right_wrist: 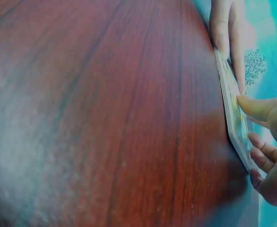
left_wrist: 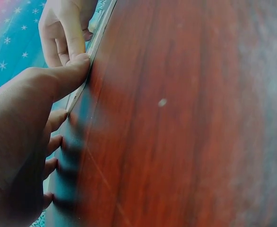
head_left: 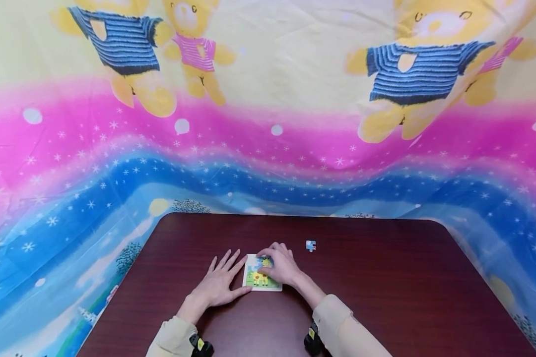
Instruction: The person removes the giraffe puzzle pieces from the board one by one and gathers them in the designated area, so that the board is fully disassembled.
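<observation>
A small jigsaw puzzle (head_left: 255, 280) with a yellow giraffe on green ground lies in a white-edged tray (head_left: 274, 289) on the table. The left hand (head_left: 219, 286) rests beside it with fingers spread; its index fingertip and thumb touch the tray's left side. Bent over the upper right part is the right hand (head_left: 282, 265), whose thumb and index finger pinch a puzzle piece (head_left: 266, 262) showing the giraffe's head against the picture. In the right wrist view, the right thumb (right_wrist: 256, 108) touches the picture face. The other right fingers partly hide the tray's far side.
One loose blue-and-white jigsaw piece (head_left: 310, 245) lies to the right, beyond the right hand. The dark red-brown wooden table (head_left: 384, 287) has rounded far corners. Behind it hangs a printed cloth (head_left: 277, 163) with bears and snowflakes.
</observation>
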Demonstrator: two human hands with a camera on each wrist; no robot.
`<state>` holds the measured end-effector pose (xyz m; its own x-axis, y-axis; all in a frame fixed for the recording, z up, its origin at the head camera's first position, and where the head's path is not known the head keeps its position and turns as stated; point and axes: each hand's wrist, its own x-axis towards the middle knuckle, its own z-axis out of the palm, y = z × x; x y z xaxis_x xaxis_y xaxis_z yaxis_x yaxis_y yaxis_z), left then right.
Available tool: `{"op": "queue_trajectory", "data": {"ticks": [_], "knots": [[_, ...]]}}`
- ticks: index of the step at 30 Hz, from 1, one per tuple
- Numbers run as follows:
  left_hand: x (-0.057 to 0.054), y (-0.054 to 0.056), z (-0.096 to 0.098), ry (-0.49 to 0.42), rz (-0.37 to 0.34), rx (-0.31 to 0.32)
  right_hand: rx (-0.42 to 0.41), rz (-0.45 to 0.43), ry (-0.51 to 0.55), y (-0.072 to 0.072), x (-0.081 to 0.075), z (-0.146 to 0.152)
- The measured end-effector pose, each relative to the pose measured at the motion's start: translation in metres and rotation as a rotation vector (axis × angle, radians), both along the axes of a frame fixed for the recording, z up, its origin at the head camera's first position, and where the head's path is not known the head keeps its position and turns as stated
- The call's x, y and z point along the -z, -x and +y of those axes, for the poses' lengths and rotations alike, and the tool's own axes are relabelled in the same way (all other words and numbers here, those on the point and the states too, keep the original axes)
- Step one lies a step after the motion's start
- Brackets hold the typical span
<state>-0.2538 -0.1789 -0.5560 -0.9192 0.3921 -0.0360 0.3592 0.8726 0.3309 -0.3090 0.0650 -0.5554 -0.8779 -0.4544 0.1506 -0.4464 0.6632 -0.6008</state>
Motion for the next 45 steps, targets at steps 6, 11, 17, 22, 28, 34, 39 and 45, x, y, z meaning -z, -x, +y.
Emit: {"op": "queue_trajectory", "data": {"ticks": [6, 11, 17, 22, 28, 34, 39, 45], "knots": [[0.0005, -0.0004, 0.0002, 0.002, -0.002, 0.001, -0.012, -0.015, 0.005, 0.0012, 0.0006, -0.0008], [0.0022, -0.0008, 0.0009, -0.005, -0.002, 0.001, -0.009, -0.018, 0.034, -0.0002, 0.0009, -0.0020], [0.0029, -0.0017, 0.0019, -0.012, -0.002, 0.002, -0.005, 0.029, 0.086, -0.0043, 0.0032, -0.0020], [0.0028, -0.0012, 0.0012, -0.012, 0.002, 0.006, 0.026, -0.006, 0.138, -0.0052, 0.0041, -0.0020], [0.0032, -0.0009, -0.0002, -0.006, 0.006, 0.002, 0.066, -0.029, 0.179, -0.0063, 0.0078, 0.0005], [0.0028, -0.0007, -0.0007, -0.011, 0.005, 0.004, 0.035, -0.021, 0.164, -0.0049, 0.0094, 0.0023], [0.0014, -0.0008, -0.0004, -0.010, 0.011, 0.002, 0.030, -0.013, 0.160, -0.0061, 0.0074, 0.0029], [0.0003, -0.0007, 0.0001, -0.005, 0.015, 0.003, 0.066, -0.042, 0.202, -0.0045, 0.0096, 0.0023]]}}
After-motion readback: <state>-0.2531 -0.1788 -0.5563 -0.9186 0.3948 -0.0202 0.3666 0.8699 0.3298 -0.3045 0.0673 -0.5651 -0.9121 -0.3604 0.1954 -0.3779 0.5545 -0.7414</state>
